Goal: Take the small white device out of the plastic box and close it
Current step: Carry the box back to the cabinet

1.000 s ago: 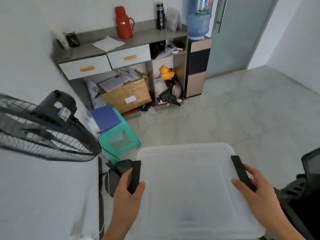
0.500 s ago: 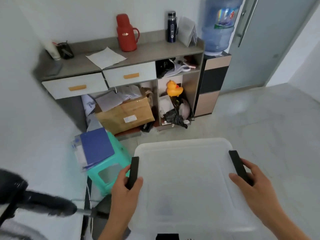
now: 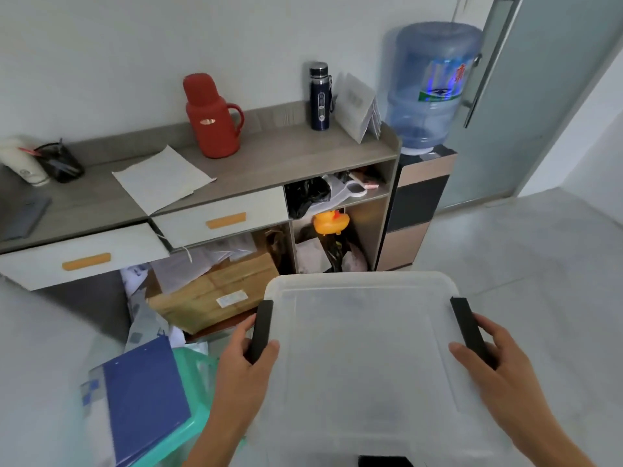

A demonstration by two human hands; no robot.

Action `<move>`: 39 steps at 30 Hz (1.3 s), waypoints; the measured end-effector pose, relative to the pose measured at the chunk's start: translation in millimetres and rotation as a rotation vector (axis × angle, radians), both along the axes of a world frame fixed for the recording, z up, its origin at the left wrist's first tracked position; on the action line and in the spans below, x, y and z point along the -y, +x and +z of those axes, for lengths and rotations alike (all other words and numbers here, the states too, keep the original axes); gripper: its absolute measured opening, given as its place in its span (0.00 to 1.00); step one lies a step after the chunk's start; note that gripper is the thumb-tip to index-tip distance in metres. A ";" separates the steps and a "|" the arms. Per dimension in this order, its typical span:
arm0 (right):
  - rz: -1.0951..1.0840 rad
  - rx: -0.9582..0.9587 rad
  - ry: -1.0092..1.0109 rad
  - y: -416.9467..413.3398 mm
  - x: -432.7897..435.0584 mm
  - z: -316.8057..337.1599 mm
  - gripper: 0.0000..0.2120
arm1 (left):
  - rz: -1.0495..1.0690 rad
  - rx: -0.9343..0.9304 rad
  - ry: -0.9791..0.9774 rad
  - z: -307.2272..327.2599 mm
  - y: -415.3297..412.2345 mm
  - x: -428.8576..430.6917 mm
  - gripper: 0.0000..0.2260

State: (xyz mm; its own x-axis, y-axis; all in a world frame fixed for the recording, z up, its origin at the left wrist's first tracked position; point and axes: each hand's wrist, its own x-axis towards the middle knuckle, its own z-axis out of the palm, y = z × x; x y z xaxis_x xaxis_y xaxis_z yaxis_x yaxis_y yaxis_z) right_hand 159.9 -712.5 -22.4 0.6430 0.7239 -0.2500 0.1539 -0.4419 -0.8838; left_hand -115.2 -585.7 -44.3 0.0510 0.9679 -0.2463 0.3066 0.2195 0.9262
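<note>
A translucent plastic box [image 3: 364, 348] with its lid on fills the lower middle of the view, held up in front of me. My left hand [image 3: 241, 365] grips the black latch handle [image 3: 261, 326] on its left side. My right hand [image 3: 495, 369] grips the black latch handle [image 3: 467, 326] on its right side. A third black latch [image 3: 384, 461] shows at the near edge. The frosted lid hides the inside, so the small white device is not visible.
Ahead stands a grey cabinet [image 3: 269, 153] with a red thermos [image 3: 210, 114], a dark bottle [image 3: 319, 96] and papers. A cardboard box [image 3: 215, 291] lies beneath it. A green stool [image 3: 192, 416] with a blue folder [image 3: 145, 396] is at lower left. A water dispenser [image 3: 431, 89] stands right.
The view has moved closer to the cabinet and tilted up. The black fan has left the frame. Both hands still hold the box by its side handles.
</note>
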 end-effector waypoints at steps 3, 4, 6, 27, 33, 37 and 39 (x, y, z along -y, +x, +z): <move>0.032 0.000 0.005 36.0 -65.4 -7.7 0.22 | 0.052 -0.009 -0.003 -6.7 29.5 -50.9 0.19; 0.043 -0.005 0.017 48.9 -88.7 -8.4 0.22 | 0.073 -0.003 0.003 -7.3 40.4 -68.2 0.18; 0.080 -0.017 0.030 75.3 -134.5 -6.8 0.22 | 0.106 0.003 0.010 -7.2 61.7 -103.0 0.19; 0.354 0.205 0.125 147.7 -553.3 47.8 0.26 | 0.229 -0.081 0.196 48.5 102.0 -455.5 0.21; 0.346 0.275 0.043 137.4 -629.8 43.5 0.26 | 0.166 -0.080 0.182 43.3 97.0 -542.7 0.21; 0.329 0.283 -0.004 135.0 -662.1 33.6 0.28 | 0.137 -0.076 0.153 33.8 96.4 -575.4 0.20; 0.345 0.282 -0.026 133.5 -675.1 28.7 0.29 | 0.140 -0.098 0.139 28.8 96.3 -588.0 0.20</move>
